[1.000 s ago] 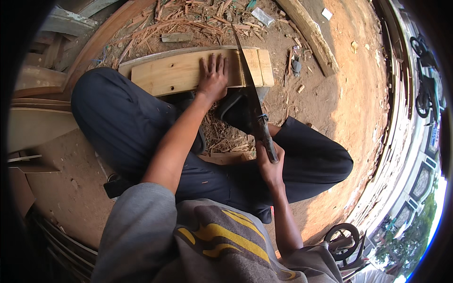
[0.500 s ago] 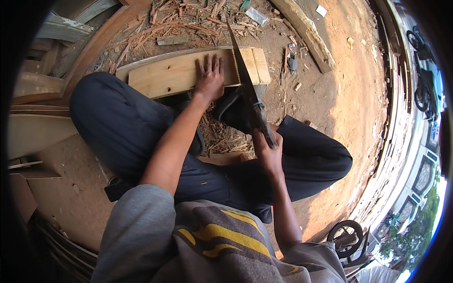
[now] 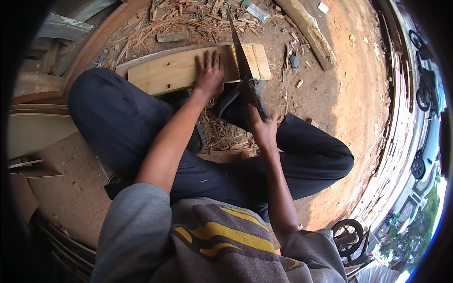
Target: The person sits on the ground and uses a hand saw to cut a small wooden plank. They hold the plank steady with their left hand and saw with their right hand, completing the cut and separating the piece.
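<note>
A pale wooden board with small dark holes lies crosswise beyond my knees, on top of another piece of wood. My left hand rests flat on it, fingers stretched out over its surface. To the right of those fingers, the dark blade of a handsaw stands across the board near its right end. My right hand is closed round the saw's handle. A line runs across the board's end, right of the blade. How deep the blade sits in the wood I cannot tell.
Wood splinters litter the ground beyond the board. A thick timber lies at the far right, a small wood block behind the board. Wooden frames stand at the left. My dark-trousered legs flank the work; motorbikes and a car are far right.
My right hand has pushed the handsaw forward, away from my body, so its handle is now closer to the board. The left hand keeps its place on the board.
</note>
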Motion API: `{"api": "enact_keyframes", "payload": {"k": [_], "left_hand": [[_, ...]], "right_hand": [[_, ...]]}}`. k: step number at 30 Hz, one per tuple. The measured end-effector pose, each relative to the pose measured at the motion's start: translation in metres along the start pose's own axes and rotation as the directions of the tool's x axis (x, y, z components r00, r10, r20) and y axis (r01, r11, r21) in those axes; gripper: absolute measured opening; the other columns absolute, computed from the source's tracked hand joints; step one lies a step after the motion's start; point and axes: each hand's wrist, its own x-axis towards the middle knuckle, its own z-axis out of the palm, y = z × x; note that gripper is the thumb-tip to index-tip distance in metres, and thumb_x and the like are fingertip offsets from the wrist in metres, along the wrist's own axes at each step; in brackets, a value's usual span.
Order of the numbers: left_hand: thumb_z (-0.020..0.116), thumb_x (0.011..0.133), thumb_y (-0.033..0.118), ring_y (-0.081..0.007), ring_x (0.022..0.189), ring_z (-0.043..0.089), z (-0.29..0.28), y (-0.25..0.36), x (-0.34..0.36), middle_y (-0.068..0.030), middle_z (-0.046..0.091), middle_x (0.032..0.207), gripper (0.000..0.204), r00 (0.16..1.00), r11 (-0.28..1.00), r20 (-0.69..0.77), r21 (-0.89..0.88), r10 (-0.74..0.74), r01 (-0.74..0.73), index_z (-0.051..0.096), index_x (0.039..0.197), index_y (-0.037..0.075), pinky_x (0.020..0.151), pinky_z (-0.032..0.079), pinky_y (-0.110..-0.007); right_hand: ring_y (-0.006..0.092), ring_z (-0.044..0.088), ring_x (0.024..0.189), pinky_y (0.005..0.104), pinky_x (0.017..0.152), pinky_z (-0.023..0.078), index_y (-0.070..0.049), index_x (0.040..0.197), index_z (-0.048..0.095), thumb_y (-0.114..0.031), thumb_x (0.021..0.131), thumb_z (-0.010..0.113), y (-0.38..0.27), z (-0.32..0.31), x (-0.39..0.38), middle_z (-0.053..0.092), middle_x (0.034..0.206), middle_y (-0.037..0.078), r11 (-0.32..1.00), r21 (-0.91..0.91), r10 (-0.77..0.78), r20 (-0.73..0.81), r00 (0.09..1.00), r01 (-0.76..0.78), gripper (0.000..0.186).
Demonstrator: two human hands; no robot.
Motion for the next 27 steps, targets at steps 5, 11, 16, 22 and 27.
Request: {"api": "enact_keyframes", "payload": {"k": [5,11,16,22,27], "left_hand": [[0.056,0.073,0.018,-0.0449,0.134,0.03,0.001,-0.007,0.005,-0.0249,0.035,0.144,0.075,0.999,0.998,-0.029,-0.053,0.018,-0.02,0.032,0.139,-0.007,0.106,0.018,-0.066],[0.056,0.072,0.016,-0.0472,0.134,0.028,0.005,-0.001,-0.001,-0.0258,0.034,0.144,0.075,1.0,0.999,-0.022,-0.046,0.011,-0.012,0.032,0.138,-0.01,0.106,0.017,-0.067],[0.057,0.071,0.016,-0.0467,0.134,0.03,-0.007,-0.003,-0.005,-0.0264,0.035,0.143,0.073,0.998,0.997,0.058,-0.068,0.039,-0.035,0.036,0.136,-0.009,0.106,0.019,-0.066],[0.059,0.071,0.016,-0.0455,0.134,0.03,-0.003,-0.003,-0.002,-0.0254,0.033,0.144,0.073,0.998,0.999,-0.065,-0.041,0.01,-0.013,0.036,0.136,-0.009,0.107,0.02,-0.064],[0.059,0.072,0.017,-0.0455,0.134,0.029,0.004,-0.007,0.0,-0.0262,0.032,0.144,0.074,1.0,0.998,0.0,-0.048,0.027,-0.027,0.035,0.137,-0.009,0.106,0.019,-0.066]], "right_hand": [[0.0042,0.037,0.059,0.0254,0.052,0.033,0.001,0.077,0.054,-0.013,0.09,0.056,-0.014,-0.015,-0.042,0.044,0.062,-0.004,0.998,0.002,0.069,0.001,0.998,-0.069,0.019],[0.0048,0.036,0.056,0.0266,0.049,0.032,0.0,0.075,0.053,-0.012,0.089,0.055,0.003,0.0,-0.024,0.042,0.06,-0.003,0.999,-0.046,-0.029,-0.015,0.999,0.028,0.019],[0.0041,0.037,0.057,0.0257,0.05,0.033,0.0,0.074,0.052,-0.012,0.09,0.055,-0.013,0.004,-0.018,0.043,0.061,-0.004,0.998,-0.046,0.054,0.024,0.998,-0.053,0.021],[0.0028,0.04,0.062,0.0232,0.054,0.035,0.003,0.083,0.058,-0.014,0.09,0.056,-0.009,-0.031,-0.051,0.048,0.066,-0.004,0.993,-0.05,0.108,0.013,0.994,-0.108,0.019],[0.0031,0.036,0.056,0.0246,0.048,0.031,0.001,0.079,0.056,-0.015,0.091,0.056,-0.022,-0.001,0.014,0.043,0.061,-0.005,0.995,0.062,0.075,0.039,0.996,-0.077,0.02]]}}
